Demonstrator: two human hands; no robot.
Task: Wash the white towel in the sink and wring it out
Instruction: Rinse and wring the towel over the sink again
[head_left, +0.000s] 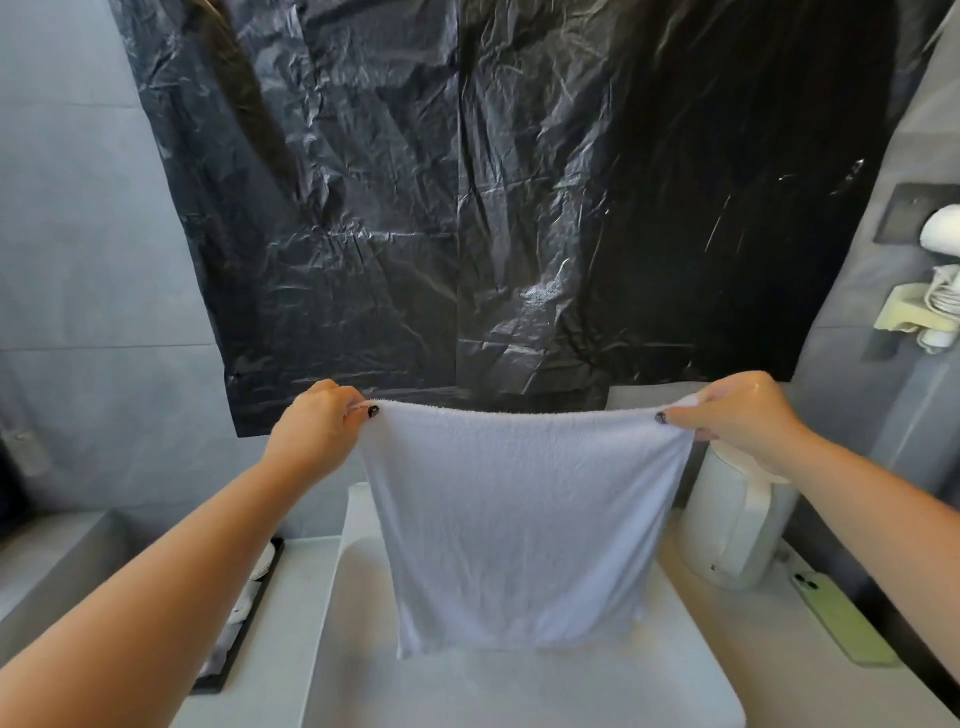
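Note:
The white towel (519, 525) hangs spread out flat above the white sink (467, 686). My left hand (317, 431) pinches its upper left corner. My right hand (748, 415) pinches the upper right corner and looks wet. The top edge is stretched taut between the two hands. The towel's lower edge hangs just over the basin and hides the tap and the back of the sink.
A white kettle (737, 525) stands on the counter right of the sink, a green phone (847, 623) beside it. A black tray (244, 608) with white items lies to the left. Black plastic sheeting (493, 208) covers the wall behind. A wall holder (924, 306) sits at right.

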